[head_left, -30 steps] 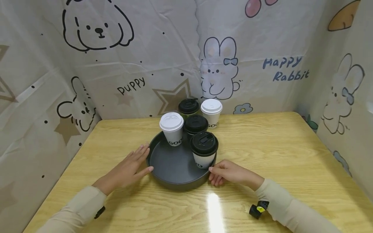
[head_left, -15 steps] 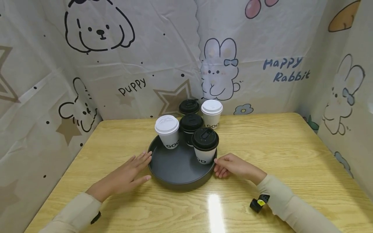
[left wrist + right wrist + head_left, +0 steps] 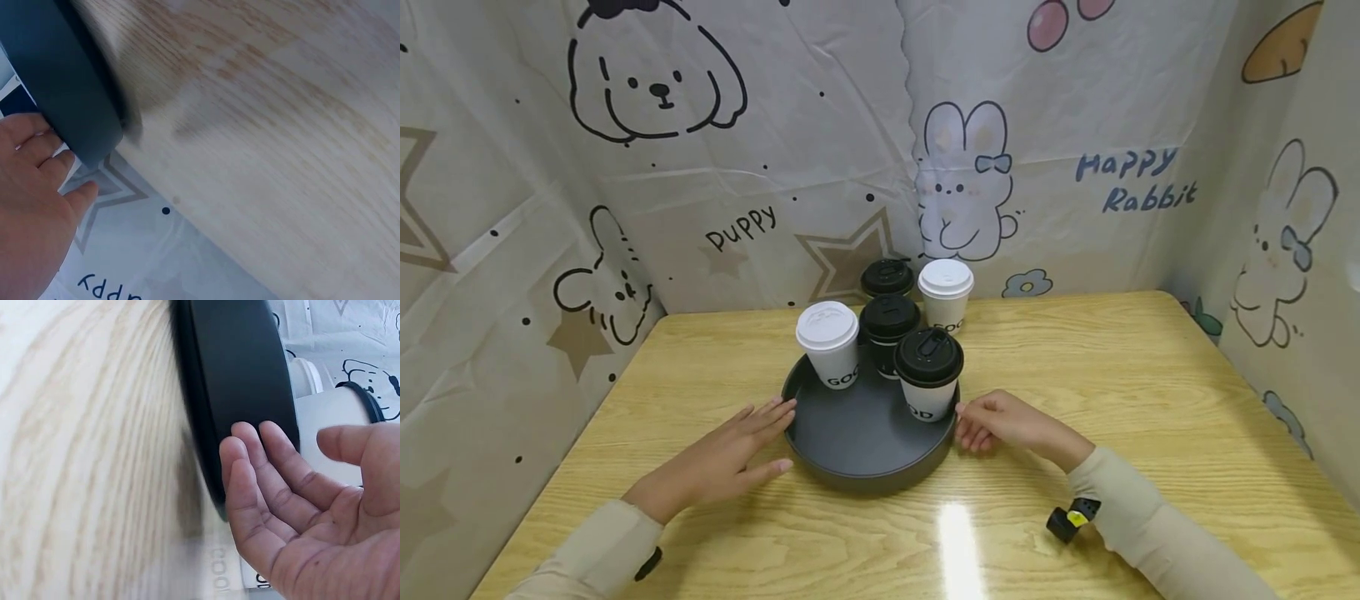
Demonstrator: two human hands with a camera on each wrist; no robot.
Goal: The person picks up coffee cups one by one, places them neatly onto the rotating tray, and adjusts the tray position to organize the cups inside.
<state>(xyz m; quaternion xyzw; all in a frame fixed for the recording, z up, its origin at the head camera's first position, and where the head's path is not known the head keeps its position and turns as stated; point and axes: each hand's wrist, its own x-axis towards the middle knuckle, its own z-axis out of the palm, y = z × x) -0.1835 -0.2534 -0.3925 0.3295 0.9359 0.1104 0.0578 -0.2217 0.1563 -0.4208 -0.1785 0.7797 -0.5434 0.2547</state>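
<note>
In the tray (image 3: 865, 442) and behind it

The tray sits on the table (image 3: 1150, 375), between the left hand (image 3: 722, 454) at its left side and the right hand (image 3: 1011, 421) at its right. Inside it stand the left cup (image 3: 832, 354), the middle cup (image 3: 883, 333) — slightly farther back — and the right cup (image 3: 928, 387), foremost, near the right hand. Beyond the tray are the back left cup (image 3: 887, 277), behind the middle cup, and the back right cup (image 3: 946, 300) beside it — both before the cloth (image 3: 820, 167).

a bright glare (image 3: 959, 550) streaks the table (image 3: 1150, 375); wrist views blur.
</note>
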